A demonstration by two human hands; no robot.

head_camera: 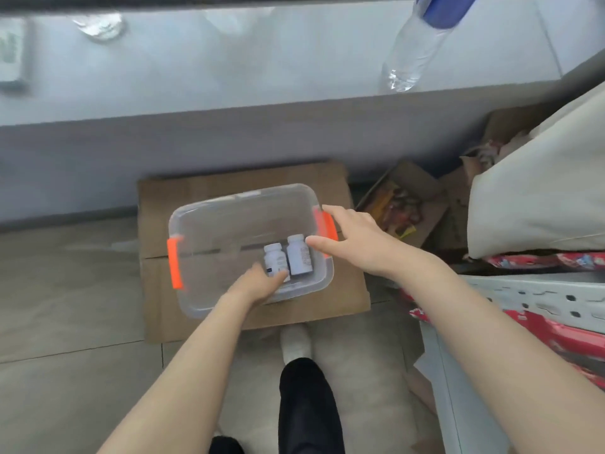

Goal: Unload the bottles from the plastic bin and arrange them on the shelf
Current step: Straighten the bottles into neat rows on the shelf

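Observation:
A clear plastic bin (229,208) with orange side latches sits on flattened cardboard on the floor. Two white pill bottles stand in its near right corner. My left hand (258,283) reaches into the bin and its fingers curl round the left bottle (274,255). The right bottle (298,253) stands beside it, untouched. My right hand (353,237) hovers over the bin's right rim with its fingers spread, the thumb tip close to the right bottle's cap. A grey ledge (229,77) runs across the top, with a clear water bottle (412,50) on it.
The cardboard sheet (343,296) lies under the bin. An open carton of mixed items (399,204) sits to the right, beside a cream cushion (540,191). A grey perforated metal rack (523,296) with red packages stands at right. My foot (296,342) is just below the cardboard.

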